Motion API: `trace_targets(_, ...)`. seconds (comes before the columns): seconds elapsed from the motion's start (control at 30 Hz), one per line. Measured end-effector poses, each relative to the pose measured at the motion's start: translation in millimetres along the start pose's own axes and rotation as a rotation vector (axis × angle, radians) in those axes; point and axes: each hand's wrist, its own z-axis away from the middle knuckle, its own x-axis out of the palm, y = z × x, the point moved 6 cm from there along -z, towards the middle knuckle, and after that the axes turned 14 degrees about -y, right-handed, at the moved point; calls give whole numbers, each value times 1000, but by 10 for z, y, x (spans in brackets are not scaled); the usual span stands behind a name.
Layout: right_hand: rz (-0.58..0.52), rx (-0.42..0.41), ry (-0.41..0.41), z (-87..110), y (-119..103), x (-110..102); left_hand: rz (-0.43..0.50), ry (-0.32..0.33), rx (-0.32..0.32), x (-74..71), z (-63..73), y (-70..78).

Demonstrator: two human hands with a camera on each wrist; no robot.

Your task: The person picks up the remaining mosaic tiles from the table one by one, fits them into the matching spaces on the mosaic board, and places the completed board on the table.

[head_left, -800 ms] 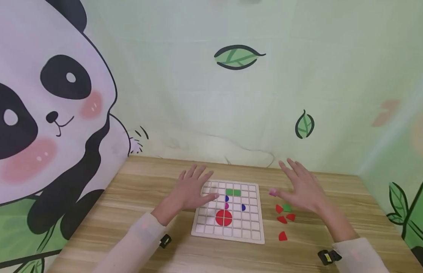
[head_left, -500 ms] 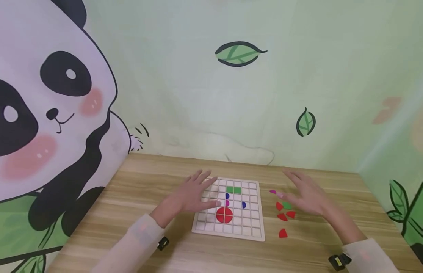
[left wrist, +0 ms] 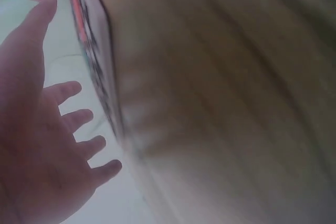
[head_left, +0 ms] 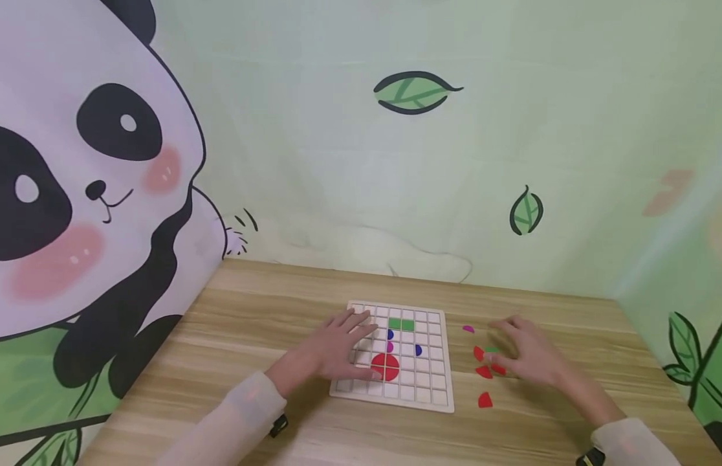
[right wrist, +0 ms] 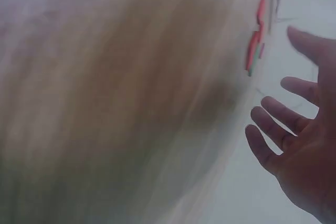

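Observation:
A white grid board (head_left: 418,396) lies on the wooden table, bearing a red circle of quarter pieces (head_left: 390,360), two green squares (head_left: 401,325), two blue half-circles (head_left: 418,350) and a magenta half-circle (head_left: 389,347). Over the board's left side my left hand (head_left: 334,353) spreads its fingers, its thumb overlapping the red circle in the head view. My right hand (head_left: 532,355) hovers by the loose red quarter pieces (head_left: 484,372), thumb overlapping the group; a loose green square (head_left: 492,349) is partly hidden there. In both wrist views the left palm (left wrist: 39,156) and right palm (right wrist: 310,166) hold nothing.
One loose magenta half-circle (head_left: 468,329) lies right of the board, and a single red quarter piece (head_left: 484,400) lies nearer the front. Behind the table (head_left: 291,285) stands a pale green wall (head_left: 314,142) with a panda picture (head_left: 23,162).
My left hand has come down and nearer over the board. My right hand has drawn back toward the red pieces, leaving the loose magenta half-circle uncovered on the table.

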Motion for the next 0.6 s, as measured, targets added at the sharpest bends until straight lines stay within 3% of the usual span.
trace_targets(0.3, -54, -80, -13, -32, 82, 121, 60, -72, 33, 59, -39, -28)
trace_targets(0.6, -184, -6, -55, -76, 122, 153, 51, -87, 30, 107, -53, -48)
